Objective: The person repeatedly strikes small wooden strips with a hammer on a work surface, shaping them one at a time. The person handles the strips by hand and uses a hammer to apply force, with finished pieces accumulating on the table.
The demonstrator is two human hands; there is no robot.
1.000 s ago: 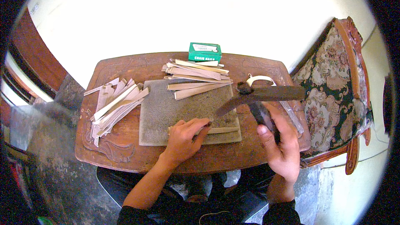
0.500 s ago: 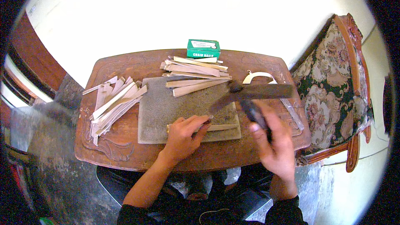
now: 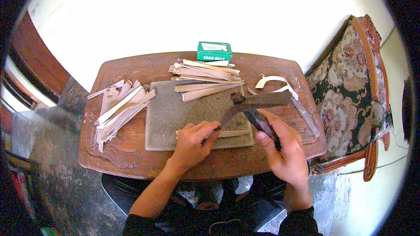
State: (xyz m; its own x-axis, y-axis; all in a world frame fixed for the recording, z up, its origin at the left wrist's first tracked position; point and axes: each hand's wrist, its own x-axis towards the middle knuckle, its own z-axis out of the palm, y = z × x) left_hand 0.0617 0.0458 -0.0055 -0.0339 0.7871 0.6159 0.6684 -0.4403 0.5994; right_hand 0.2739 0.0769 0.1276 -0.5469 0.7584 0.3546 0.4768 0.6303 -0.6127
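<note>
Lying on the near part of the gray slab [image 3: 183,111], a pale strip [image 3: 236,133] has its long axis running left to right, its left portion covered by the left hand [image 3: 197,142]. That hand, the nearer to the strip, has its fingers curled together; whether they pinch anything cannot be told. The right hand's [image 3: 286,148] fingers are wrapped around the black handle of a hammer-like tool [image 3: 267,99]; its head is right and far of the left fingers, narrow end pointing near-left at them, contact undetermined. Loose strips [image 3: 124,109] lie left on the counter [image 3: 236,161].
</note>
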